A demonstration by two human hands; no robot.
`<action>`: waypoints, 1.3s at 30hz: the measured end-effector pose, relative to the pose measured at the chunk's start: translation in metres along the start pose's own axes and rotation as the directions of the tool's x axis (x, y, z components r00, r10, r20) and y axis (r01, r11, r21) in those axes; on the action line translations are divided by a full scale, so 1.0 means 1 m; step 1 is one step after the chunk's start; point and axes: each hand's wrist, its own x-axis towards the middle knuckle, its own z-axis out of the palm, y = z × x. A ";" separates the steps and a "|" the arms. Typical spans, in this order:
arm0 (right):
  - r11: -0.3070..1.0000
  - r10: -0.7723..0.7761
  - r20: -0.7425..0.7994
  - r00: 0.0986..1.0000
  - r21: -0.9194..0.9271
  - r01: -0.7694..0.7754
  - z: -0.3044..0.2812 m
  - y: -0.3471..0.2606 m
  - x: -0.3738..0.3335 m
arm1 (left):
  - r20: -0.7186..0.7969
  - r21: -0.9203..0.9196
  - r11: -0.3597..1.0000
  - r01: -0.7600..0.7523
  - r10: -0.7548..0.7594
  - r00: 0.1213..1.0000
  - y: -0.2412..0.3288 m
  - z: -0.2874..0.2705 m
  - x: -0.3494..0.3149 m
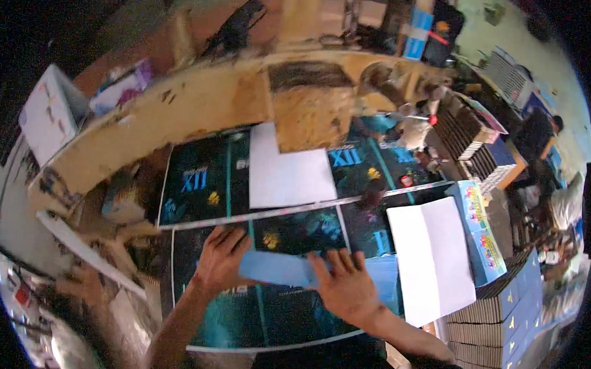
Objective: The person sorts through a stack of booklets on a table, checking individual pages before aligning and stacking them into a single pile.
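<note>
Blue and flat, the strip [276,268] lies on dark printed sheeting [229,322], its left end by the left hand [222,260], whose finger grip is unclear, its middle under the spread-fingered right hand [344,284].

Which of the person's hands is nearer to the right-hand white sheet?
Right. The right hand is on the blue strip, a little left of the white sheet; the left hand is farther left, at the strip's left end.

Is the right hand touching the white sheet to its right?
Apart: the head view shows part of the blue strip between the right hand and the white sheet.
</note>
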 end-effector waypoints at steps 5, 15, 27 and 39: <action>0.992 0.112 0.032 0.993 0.062 -0.114 -0.010 0.002 0.002 | -0.028 -0.129 0.992 0.019 -0.022 0.999 -0.001 0.008 0.005; 0.984 0.135 0.070 0.988 0.108 -0.143 -0.012 0.003 0.005 | 0.286 -0.601 0.687 0.408 -0.292 0.913 -0.018 -0.038 -0.014; 0.976 0.148 0.047 0.988 0.154 -0.153 -0.009 0.000 0.009 | 0.277 -0.714 0.571 0.406 -0.303 0.912 -0.012 -0.025 -0.036; 0.957 0.216 -0.007 0.976 0.200 -0.210 -0.030 -0.004 0.000 | 0.297 -0.007 1.000 -0.002 0.004 0.955 0.087 0.000 0.050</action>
